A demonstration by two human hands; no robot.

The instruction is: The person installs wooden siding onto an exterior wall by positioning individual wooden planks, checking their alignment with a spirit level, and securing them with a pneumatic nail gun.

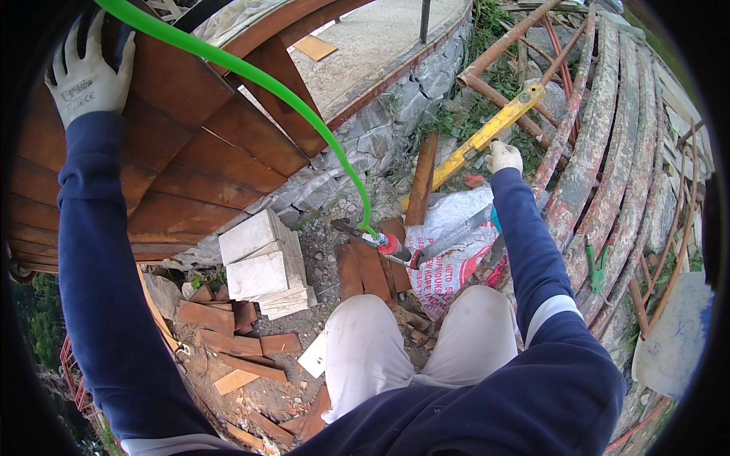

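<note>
My left hand (90, 82), in a whitish glove, lies with fingers spread on dark brown boards (171, 156) at the upper left. At the right, my gloved right hand (503, 157) is closed at the edge of a long yellow spirit level (487, 135); its fingertips are partly hidden. The level slants across rusty pipes, its lower end beside an upright brown plank (422, 178). Below my right forearm, a handsaw (460, 234) with a teal handle lies on a white sack (445, 277) with red print. A bright green hose (304, 110) runs to a red-and-black tool (391, 247) before my knees.
Pale tiles (262, 262) stand stacked left of centre. Brown wood offcuts (239, 342) litter the ground near my left leg. Weathered poles (608, 144) and rusty pipes (494, 95) line the right side, with a green hand tool (595, 266) on them. A stone wall edge (365, 140) runs behind.
</note>
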